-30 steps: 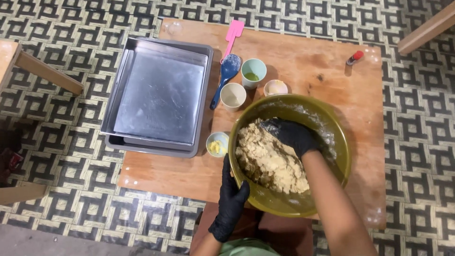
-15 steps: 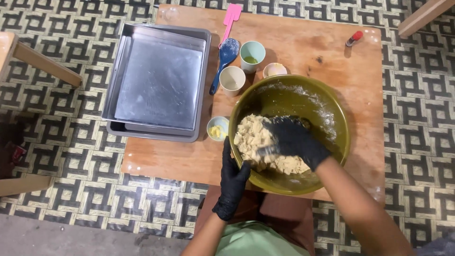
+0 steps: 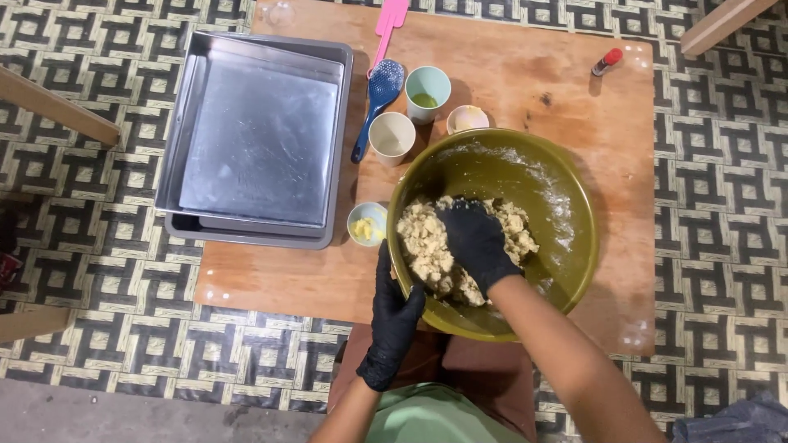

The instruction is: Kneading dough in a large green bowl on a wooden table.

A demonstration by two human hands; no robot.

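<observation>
A large olive-green bowl (image 3: 574, 221) sits at the near right of a low wooden table (image 3: 525, 82). Inside it lies a lump of pale crumbly dough (image 3: 423, 242). My right hand (image 3: 476, 242), in a black glove, presses down on the dough with its fingers curled into it. My left hand (image 3: 394, 316), also in a black glove, grips the bowl's near left rim from outside.
Stacked metal baking trays (image 3: 254, 139) fill the table's left side. Behind the bowl stand a blue slotted spoon (image 3: 379, 94), a pink spatula (image 3: 390, 20), a teal cup (image 3: 428, 82), a white cup (image 3: 391, 135), a small pink dish (image 3: 468, 119), and a small dish of yellow butter (image 3: 367, 223). A red-capped small object (image 3: 607, 61) lies far right. Patterned floor surrounds the table.
My right hand has shifted across the dough from the far side toward the middle, and the dough lump has changed shape. My left hand stays on the bowl's rim.
</observation>
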